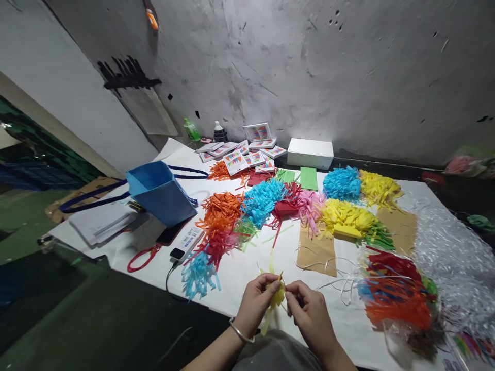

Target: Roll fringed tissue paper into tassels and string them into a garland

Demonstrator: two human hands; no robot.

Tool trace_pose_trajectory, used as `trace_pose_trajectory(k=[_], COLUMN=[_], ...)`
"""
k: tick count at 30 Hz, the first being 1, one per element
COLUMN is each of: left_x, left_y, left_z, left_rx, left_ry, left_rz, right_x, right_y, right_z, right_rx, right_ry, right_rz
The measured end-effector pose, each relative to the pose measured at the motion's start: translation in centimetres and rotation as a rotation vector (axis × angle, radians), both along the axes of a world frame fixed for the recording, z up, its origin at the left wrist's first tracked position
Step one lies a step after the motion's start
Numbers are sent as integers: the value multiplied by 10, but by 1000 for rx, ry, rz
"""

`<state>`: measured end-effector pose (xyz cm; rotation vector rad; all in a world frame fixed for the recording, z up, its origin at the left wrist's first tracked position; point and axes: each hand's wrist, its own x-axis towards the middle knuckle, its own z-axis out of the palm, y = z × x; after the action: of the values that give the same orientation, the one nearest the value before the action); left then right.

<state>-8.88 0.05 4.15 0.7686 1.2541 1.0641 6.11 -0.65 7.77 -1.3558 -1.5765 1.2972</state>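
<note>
My left hand (258, 298), with a silver bangle (242, 331) at the wrist, pinches a yellow paper tassel (275, 297) above the front edge of the table. Opposite it, my right hand (308, 308) has its thumb and forefinger pressed together at the tassel's side; whether they grip a strip or a thin string cannot be made out. Yellow strips hang below and stick up between the hands. Beyond them lie heaps of cut paper fringe: orange (222, 208), blue (263, 200), pink (309, 206) and yellow (344, 215). White string (340, 281) trails right of my right hand.
A blue bin (162, 193), a phone (170, 233) and red cord (143, 259) are at left. Printed packets (240, 159) and a white box (310, 153) stand by the wall. Brown paper (315, 252), a bagged bundle of coloured fringe (398, 293) and clear plastic (452, 257) lie at right.
</note>
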Motion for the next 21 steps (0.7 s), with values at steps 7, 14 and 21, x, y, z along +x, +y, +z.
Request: trace_pose_trajectory(k=[7, 14, 21], left_x=[-2, -2, 1], left_y=[-2, -1, 1], left_z=[-4, -2, 1], left_rx=[101, 95, -79], left_ry=[116, 101, -32], left_rz=[-16, -36, 9], right_x=[0, 0, -1], right_y=[2, 3, 2], right_z=[-4, -2, -6], right_rx=[-73, -86, -105], right_ry=[-27, 24, 41], right_rz=[-56, -44, -63])
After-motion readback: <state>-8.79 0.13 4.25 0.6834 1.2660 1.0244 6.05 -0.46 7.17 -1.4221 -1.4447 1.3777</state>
